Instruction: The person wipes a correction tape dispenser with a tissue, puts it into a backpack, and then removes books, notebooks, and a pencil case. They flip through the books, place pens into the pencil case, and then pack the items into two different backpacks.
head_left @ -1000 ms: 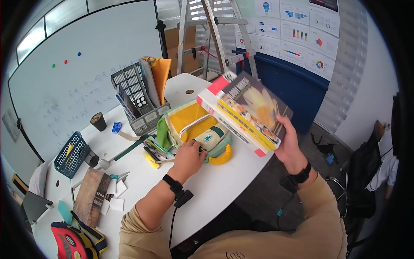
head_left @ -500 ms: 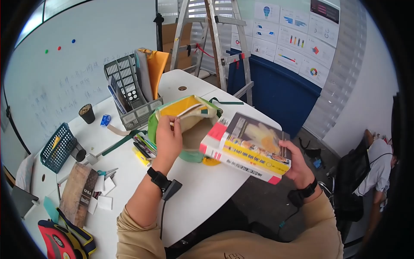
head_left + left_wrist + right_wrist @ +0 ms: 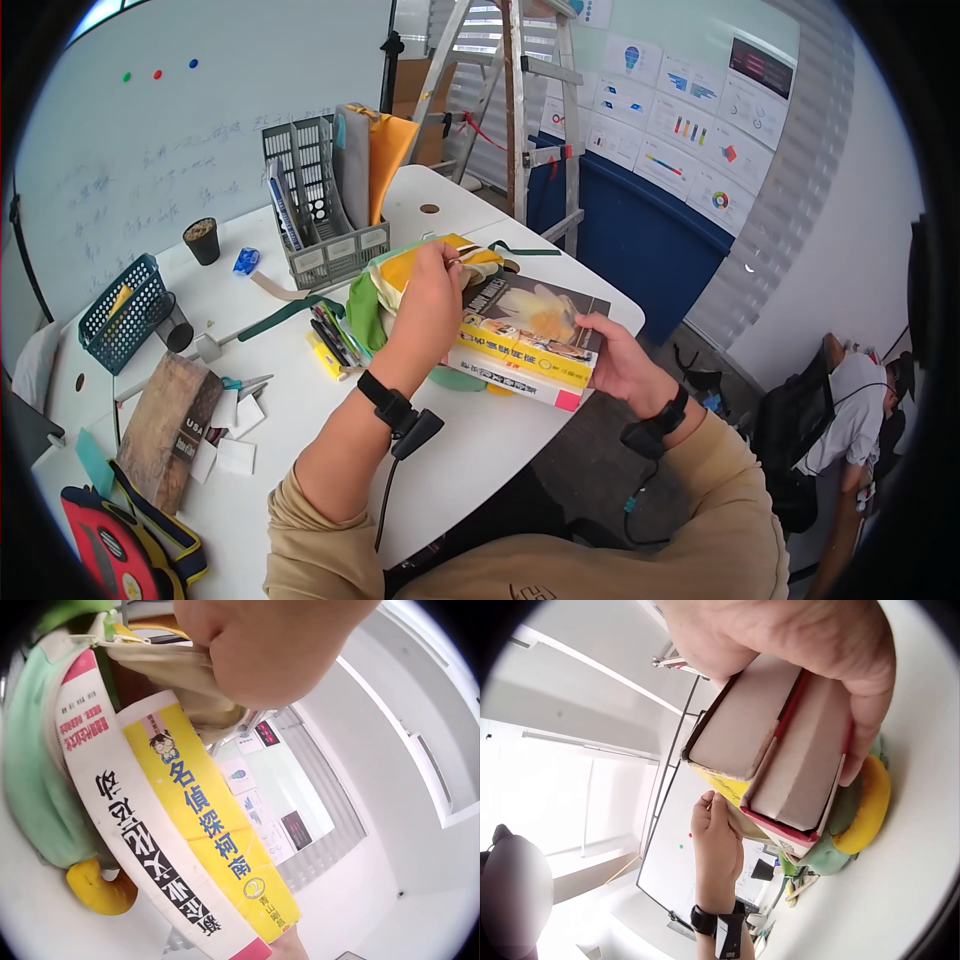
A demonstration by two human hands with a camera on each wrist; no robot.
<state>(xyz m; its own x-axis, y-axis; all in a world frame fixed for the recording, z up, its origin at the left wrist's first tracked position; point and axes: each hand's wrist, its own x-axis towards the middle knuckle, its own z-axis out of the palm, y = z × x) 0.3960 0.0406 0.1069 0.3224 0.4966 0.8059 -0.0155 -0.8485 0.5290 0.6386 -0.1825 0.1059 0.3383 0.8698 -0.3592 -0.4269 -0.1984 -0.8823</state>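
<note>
My right hand (image 3: 630,362) grips two stacked thick books by their near end, fingers below and thumb on top. The upper book (image 3: 214,817) has a yellow spine and a dark cover with a pale flower; the lower book (image 3: 142,817) has a white spine with pink ends. Their far end lies in the mouth of a green, cream and yellow cloth bag (image 3: 45,765) on the table. At the bag's upper edge my left hand (image 3: 425,305) pinches the cream flap (image 3: 169,667), holding it up. A curved yellow piece (image 3: 870,806) hangs on the bag's near side.
Left of the bag lie several pens (image 3: 335,335). A grey file holder (image 3: 340,255) stands behind, with a potted cup (image 3: 202,242) and teal basket (image 3: 125,320) further left. A brown box marked USA (image 3: 170,430) and red bag (image 3: 110,555) are nearer. A person sits at right.
My right hand has brought the books left and down into the bag's mouth. My left hand has gone from resting on the bag to lifting its flap.
</note>
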